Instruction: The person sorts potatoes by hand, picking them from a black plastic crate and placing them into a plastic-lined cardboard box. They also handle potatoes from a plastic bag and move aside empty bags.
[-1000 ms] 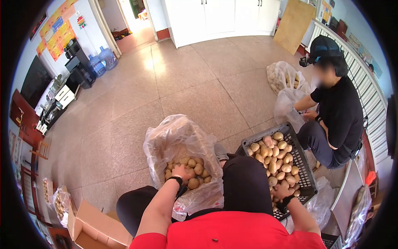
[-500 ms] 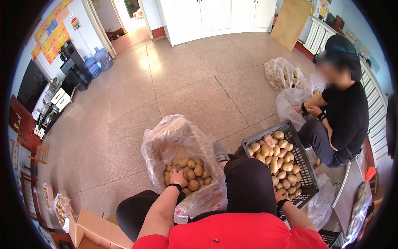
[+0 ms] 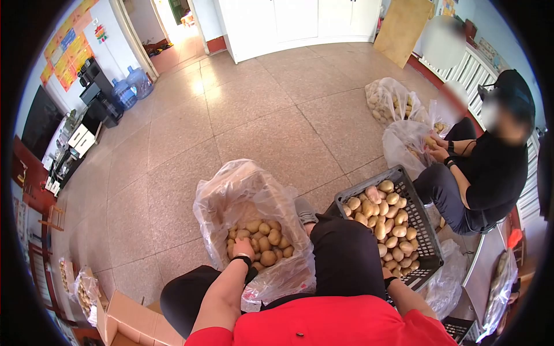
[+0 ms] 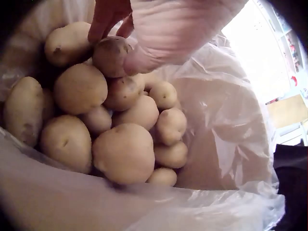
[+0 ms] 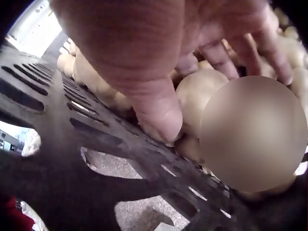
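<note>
Since the earlier frames, the other person [image 3: 490,167] has shifted to the right and lifted their hands [image 3: 440,150] higher over a plastic bag [image 3: 398,151] beside them. Nearer, the left hand [image 3: 242,248] of the person in the red shirt [image 3: 323,323] has slid slightly left among the potatoes of the open, clear plastic liner [image 3: 280,193], while the right hand [image 5: 154,53] stays low at the near left edge of the black crate [image 3: 430,248].

Thumb and fingers of the left hand pinch a roundish potato [image 4: 111,57] on the left side of the heap, close against its neighbours; whether it is lifted clear of them cannot be told. Other potatoes [image 4: 124,154] lie heaped in the near part of the liner.

A dark trouser leg [image 3: 345,254] hides most of the right hand from the head view. Seen from the wrist, its thumb lies just inside the slotted wall and its fingers reach over the crate's potatoes [image 3: 398,230]; a blurred disc covers part of the work, so I cannot tell whether it grasps one.

An open cardboard box [image 3: 138,320] stands near left on the speckled floor [image 3: 254,127]. Blue water jugs [image 3: 138,82] stand far left, white cabinets [image 3: 300,26] at the far side.
</note>
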The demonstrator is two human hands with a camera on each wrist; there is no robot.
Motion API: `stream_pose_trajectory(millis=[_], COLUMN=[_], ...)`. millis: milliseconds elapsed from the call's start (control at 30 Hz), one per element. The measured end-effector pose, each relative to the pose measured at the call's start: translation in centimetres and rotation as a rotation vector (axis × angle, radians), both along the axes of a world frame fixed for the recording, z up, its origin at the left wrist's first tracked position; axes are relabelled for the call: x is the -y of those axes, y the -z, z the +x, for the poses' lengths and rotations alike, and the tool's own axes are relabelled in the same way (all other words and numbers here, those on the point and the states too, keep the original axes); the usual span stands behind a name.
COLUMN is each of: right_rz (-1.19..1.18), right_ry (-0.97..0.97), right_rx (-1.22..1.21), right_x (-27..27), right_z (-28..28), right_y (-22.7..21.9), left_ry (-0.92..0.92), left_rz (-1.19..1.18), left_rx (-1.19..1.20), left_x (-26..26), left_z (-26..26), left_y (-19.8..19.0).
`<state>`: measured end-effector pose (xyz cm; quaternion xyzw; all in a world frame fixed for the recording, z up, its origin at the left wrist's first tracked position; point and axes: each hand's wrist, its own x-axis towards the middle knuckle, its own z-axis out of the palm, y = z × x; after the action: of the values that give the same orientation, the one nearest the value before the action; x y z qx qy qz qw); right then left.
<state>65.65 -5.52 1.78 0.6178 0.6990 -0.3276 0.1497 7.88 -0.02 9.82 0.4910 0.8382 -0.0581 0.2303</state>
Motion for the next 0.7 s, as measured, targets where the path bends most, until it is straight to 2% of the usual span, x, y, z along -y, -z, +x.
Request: stream_pose_trajectory(millis=[33,133,167,233,333,367,433,467,500,567,600,633,667,700], right_rz=[0.011,0.039,0.036,0.010,-0.074,-0.078,0.052,-0.035,0.061,-0.040,-0.126,-0.147,-0.158,-0.048], right_ry=[0.018,-0.041,-0.039,0.003,0.107,0.114,0.238,0.150,0.124,0.225,0.330,0.352,0.359,0.335], right_rx=[0.005,0.011,0.010,0.037,0.120,0.121,0.039,-0.079,-0.148,-0.107,-0.082,-0.011,0.056,0.010], right_x=[0.3,1.3,1.6,1.1,-0.2,-0.9,-0.2,-0.8,-0.9,-0.6,-1.1,-1.0,-1.5,-0.9], right_z=[0.0,4.0,4.0,3.2,-0.5,-1.3,-1.7,-1.9,-2.3,-2.1,-3.7,-5.1,-5.6,-5.5], right_y=[0.3,10.1,10.1,8.7,-0.5,-0.9,-1.7,-2.9,-2.3,-0.5,-4.5,-8.1,-10.3,-9.4], left_ry=[0.021,0.041,0.044,0.016,-0.030,-0.024,-0.088,-0.090,-0.081,0.004,-0.009,-0.031,-0.001,0.017], left_rz=[-0.002,0.136,0.132,0.193,0.139,0.135,0.100,0.083,0.071,0.007,0.058,0.117,0.151,0.186], left_rx=[0.028,0.107,0.107,0.125,0.168,0.169,-0.083,-0.108,-0.131,-0.090,-0.064,-0.036,-0.035,-0.041], left_x=[0.1,0.8,1.0,1.0,0.7,0.6,0.1,0.2,0.0,-0.6,-0.7,-0.7,-0.9,-0.9], left_z=[-0.2,-0.4,-0.5,-0.7,-1.1,-0.9,0.9,1.2,0.7,-0.6,0.1,0.7,1.5,1.8], left_y=[0.4,0.7,1.0,1.7,2.5,1.9,-0.6,-0.3,0.2,2.4,2.0,0.6,-0.2,-0.4])
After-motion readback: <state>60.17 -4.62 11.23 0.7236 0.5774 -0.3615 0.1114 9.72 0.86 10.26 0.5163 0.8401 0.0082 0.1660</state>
